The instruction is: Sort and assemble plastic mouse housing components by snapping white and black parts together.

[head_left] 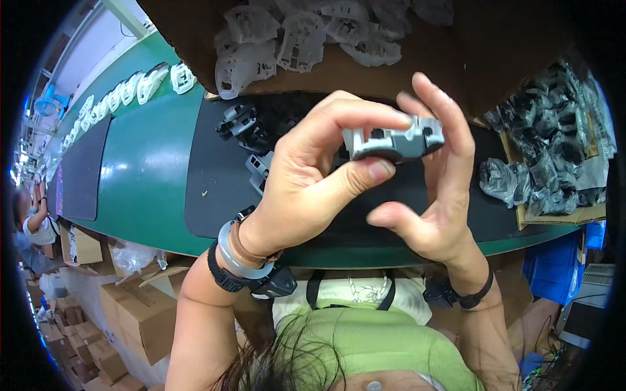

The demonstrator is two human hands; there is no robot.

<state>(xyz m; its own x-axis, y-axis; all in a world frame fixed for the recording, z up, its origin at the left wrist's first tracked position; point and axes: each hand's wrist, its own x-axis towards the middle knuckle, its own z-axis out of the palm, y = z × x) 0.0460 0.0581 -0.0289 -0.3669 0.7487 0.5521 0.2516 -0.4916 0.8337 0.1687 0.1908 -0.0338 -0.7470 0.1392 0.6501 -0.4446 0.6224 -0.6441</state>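
Both hands are raised close to the camera around one small grey plastic part (394, 141), an oblong piece with holes and notches. My left hand (313, 176) pinches its left end between thumb and curled fingers. My right hand (437, 195) supports its right end with the fingertips, thumb spread below. Under the hands a black mat (208, 176) lies on the green belt (147, 169), with several dark grey parts (244, 127) on it.
A brown cardboard box (195, 39) of white plastic parts (287, 39) stands at the back. Bagged black parts (554, 143) sit on cardboard at right. White parts (130, 88) line the belt toward the far left. Cardboard boxes (124, 313) are stacked on the floor at left.
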